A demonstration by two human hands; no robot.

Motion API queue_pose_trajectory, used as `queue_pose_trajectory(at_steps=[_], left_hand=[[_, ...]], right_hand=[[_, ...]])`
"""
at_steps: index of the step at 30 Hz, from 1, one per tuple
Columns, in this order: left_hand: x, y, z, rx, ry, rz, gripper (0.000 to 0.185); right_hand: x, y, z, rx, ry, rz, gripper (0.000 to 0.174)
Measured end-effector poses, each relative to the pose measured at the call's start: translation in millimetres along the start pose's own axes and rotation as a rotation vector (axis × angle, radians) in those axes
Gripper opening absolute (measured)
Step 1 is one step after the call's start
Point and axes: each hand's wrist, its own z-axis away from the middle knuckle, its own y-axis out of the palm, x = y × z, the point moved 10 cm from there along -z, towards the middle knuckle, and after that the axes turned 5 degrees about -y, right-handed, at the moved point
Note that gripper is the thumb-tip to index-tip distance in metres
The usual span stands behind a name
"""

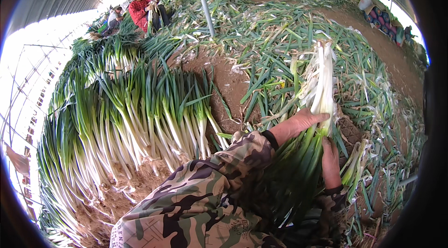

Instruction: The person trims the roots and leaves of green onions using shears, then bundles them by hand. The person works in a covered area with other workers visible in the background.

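Observation:
Several long green onions [327,80] with white shafts stand out in front of me, roots away from me and green leaves over my lap. My left hand [303,120] grips the shafts, its thumb lying across them, with loose pale outer skins hanging just beside it. Lower down, my right hand [330,153] is at the right side of the same bunch, where the shafts turn green; its fingers are partly hidden behind the leaves. To my left lies a long row of green onions [171,125] with leaves and brown roots on.
A metal post [203,2] rises from a wide heap of cut leaves [276,34]. One person in a red checked shirt [140,11] sits at the upper left, holding onions. Filled net sacks [381,20] stand at the far right. Bare soil [224,76] shows beside the row.

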Motion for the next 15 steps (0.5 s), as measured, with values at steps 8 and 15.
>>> queue_pose_trajectory(at_steps=[8,15], left_hand=[[8,-2,-12,-0.067,0.086,0.027,0.071],[11,-10,-20,-0.036,0.082,0.036,0.065]], right_hand=[[6,8,3,0.086,-0.011,-0.188,0.049],[4,12,7,0.043,0.157,-0.246,0.054]])
